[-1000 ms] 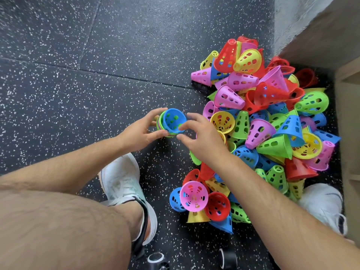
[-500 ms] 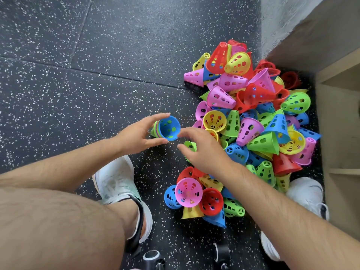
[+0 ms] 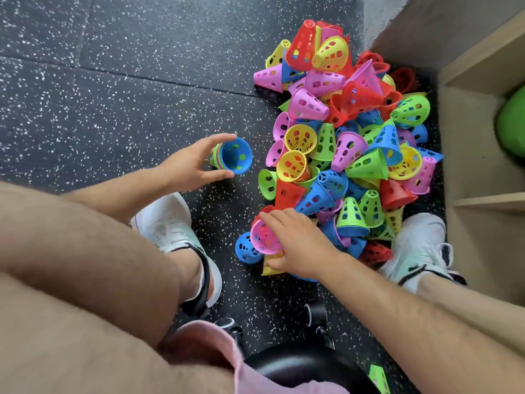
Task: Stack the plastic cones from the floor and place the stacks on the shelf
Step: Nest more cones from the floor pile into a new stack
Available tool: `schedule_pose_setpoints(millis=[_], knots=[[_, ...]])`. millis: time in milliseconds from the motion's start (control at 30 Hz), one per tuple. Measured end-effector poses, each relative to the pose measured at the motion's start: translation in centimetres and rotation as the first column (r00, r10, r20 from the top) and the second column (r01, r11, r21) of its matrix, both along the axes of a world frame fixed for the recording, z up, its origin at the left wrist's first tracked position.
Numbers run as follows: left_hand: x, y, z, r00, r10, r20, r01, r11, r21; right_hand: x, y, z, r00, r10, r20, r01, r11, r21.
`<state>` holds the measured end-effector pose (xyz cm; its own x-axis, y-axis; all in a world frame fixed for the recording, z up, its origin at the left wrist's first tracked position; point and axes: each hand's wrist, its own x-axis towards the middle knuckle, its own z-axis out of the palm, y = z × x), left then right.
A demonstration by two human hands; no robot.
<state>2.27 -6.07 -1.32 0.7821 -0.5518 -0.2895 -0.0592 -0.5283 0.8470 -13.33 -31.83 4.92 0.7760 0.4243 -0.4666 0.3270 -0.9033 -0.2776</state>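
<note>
nested cone stack [image 3: 233, 156], blue innermost, beside heaped cones [image 3: 345, 155].

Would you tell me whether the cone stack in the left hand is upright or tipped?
Tipped: the left hand holds the stack on its side, blue open mouth toward the camera.

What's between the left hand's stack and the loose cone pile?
Head view: only a bare strip of black speckled floor separates the blue-topped plastic cone stack from the multicoloured plastic cone pile.

Left hand [image 3: 189, 166] holds stack [image 3: 236, 157] (right hand [image 3: 298, 243] grips cone [image 3: 263, 237]).
</note>
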Motion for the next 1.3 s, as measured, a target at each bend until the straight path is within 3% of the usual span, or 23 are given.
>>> schedule_pose_setpoints(millis=[233, 433, 700, 900, 1033, 1300], knots=[[-0.1, 0.3, -0.3, 1.0, -0.01, 0.009, 0.01, 1.0, 0.002, 0.8, -0.1, 0.4, 0.976, -0.217, 0.0, 0.214, 0.963, 0.162], [-0.2, 0.3, -0.3, 1.0, -0.008, 0.011, 0.008, 1.0, -0.003, 3.5, 0.3, 1.7, 0.882, -0.468, -0.057, 0.454, 0.808, 0.377], [-0.2, 0.3, -0.2, 0.999, -0.013, 0.03, 0.013, 1.0, 0.004, 8.0, 2.3, 1.3, 0.819, -0.574, -0.014, 0.501, 0.703, 0.505], [-0.3, 0.3, 0.0, 0.999, 0.005, 0.048, -0.007, 0.999, 0.033, 10.6, 4.8, -0.5, 0.834, -0.542, 0.105, 0.439, 0.765, 0.471], [-0.3, 0.5, -0.1, 1.0, -0.003, 0.031, 0.002, 0.999, 0.037, 11.5, 5.2, -1.5, 0.9, -0.428, 0.078, 0.375, 0.853, 0.363], [0.0, 1.0, 0.1, 0.998, -0.064, 0.013, 0.064, 0.996, 0.059, 12.1, 4.6, -1.5, 0.951, -0.309, 0.016, 0.293, 0.917, 0.272]])
